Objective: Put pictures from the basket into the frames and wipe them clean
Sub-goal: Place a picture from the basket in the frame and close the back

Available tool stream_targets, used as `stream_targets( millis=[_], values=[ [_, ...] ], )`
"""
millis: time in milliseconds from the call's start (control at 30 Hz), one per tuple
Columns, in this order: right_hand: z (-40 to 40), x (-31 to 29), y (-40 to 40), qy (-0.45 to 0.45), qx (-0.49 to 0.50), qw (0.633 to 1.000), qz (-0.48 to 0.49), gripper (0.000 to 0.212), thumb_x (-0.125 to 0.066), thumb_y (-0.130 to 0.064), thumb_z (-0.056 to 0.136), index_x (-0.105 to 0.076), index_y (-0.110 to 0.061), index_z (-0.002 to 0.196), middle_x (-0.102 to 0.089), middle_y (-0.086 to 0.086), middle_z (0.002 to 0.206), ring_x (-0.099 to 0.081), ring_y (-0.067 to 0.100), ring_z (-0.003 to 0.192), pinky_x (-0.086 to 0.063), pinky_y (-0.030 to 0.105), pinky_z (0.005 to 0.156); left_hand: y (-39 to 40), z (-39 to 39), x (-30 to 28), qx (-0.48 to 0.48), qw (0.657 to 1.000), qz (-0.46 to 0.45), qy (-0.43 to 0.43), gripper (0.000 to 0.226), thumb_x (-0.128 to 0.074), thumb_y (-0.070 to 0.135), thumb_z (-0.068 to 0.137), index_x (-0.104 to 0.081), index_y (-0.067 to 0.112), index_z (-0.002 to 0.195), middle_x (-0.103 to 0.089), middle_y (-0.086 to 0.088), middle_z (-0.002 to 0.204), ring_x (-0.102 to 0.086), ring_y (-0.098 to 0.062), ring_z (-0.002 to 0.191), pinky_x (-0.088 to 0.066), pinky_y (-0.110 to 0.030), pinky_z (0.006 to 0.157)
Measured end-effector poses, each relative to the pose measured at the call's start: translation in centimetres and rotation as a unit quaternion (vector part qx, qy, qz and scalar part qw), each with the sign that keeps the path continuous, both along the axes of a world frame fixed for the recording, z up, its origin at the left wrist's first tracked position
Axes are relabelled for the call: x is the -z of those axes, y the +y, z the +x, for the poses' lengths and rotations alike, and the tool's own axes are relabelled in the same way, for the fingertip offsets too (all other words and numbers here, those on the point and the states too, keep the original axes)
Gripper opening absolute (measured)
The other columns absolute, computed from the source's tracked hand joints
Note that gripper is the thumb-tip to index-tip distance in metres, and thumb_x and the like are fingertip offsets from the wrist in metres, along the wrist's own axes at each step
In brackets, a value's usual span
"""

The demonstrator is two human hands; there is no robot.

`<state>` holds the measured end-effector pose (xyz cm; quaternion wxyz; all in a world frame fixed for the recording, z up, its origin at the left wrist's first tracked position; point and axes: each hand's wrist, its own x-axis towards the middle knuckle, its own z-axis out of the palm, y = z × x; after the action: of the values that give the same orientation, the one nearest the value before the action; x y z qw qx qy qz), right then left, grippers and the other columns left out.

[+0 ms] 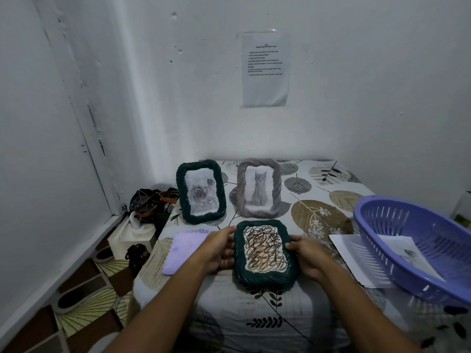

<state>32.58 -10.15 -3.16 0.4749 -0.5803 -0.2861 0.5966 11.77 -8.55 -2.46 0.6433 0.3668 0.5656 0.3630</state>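
A dark green frame with brown scribbles over its glass is tilted up near the middle of the table. My left hand grips its left edge and my right hand grips its right edge. Behind it stand a dark green frame with a rose picture and a grey frame with a cat picture. A lilac cloth lies flat left of my left hand. The purple basket sits at the right with a picture inside.
A white sheet lies under the basket's left end. The table has a leaf-patterned cover and stands against the white wall. Bags and a white box sit on the floor at its left.
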Motion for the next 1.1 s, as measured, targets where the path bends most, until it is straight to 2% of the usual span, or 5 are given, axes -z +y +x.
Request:
stream_targets(
  millis=[300,433,600,967,1100],
  values=[
    [-0.1,0.1,1.0,-0.133,-0.021,0.991,-0.006,0.017,-0.048,-0.001,0.093,-0.059,0.007,0.103,-0.062,0.032,0.092,-0.054,0.031,0.079,-0.042,0.039,0.069,1.2,-0.6,-0.2,0.021,0.999,-0.005,0.033,0.040,-0.047,0.044,0.096,-0.055,0.006,0.090,-0.055,-0.005,0.067,-0.054,-0.018,0.061,-0.047,-0.028,0.057],
    [0.1,0.1,1.5,-0.166,-0.032,0.986,-0.013,0.015,-0.049,-0.004,0.092,-0.052,-0.005,0.078,-0.046,0.012,0.066,-0.044,0.021,0.059,-0.037,0.030,0.055,1.8,-0.7,-0.1,0.009,0.999,0.009,0.038,0.040,-0.048,0.043,0.096,-0.053,0.003,0.098,-0.056,-0.010,0.075,-0.058,-0.024,0.066,-0.051,-0.035,0.062],
    [-0.3,0.2,2.4,-0.217,-0.030,0.976,-0.002,0.008,-0.054,-0.003,0.087,-0.059,0.004,0.090,-0.056,0.016,0.077,-0.053,0.025,0.068,-0.041,0.033,0.058,2.2,-0.6,0.3,0.010,0.999,0.018,0.050,0.041,-0.051,0.044,0.094,-0.052,0.004,0.102,-0.054,-0.013,0.082,-0.054,-0.027,0.075,-0.051,-0.039,0.072],
    [-0.8,0.5,2.7,-0.339,-0.053,0.938,0.044,0.010,-0.049,0.001,0.080,-0.056,-0.001,0.073,-0.047,0.016,0.070,-0.042,0.024,0.066,-0.030,0.036,0.061,2.2,0.1,-0.3,0.023,0.998,0.034,0.044,0.027,-0.049,0.040,0.096,-0.046,0.015,0.088,-0.042,-0.003,0.060,-0.036,-0.014,0.049,-0.032,-0.020,0.047],
    [-1.0,0.2,1.6,-0.319,-0.056,0.943,0.071,0.024,-0.047,0.000,0.083,-0.061,0.009,0.101,-0.064,0.023,0.087,-0.056,0.030,0.077,-0.045,0.039,0.069,1.8,0.3,-0.4,0.036,0.996,0.049,0.062,0.027,-0.045,0.040,0.098,-0.048,0.016,0.085,-0.041,0.001,0.056,-0.035,-0.012,0.046,-0.030,-0.018,0.043]
  ],
)
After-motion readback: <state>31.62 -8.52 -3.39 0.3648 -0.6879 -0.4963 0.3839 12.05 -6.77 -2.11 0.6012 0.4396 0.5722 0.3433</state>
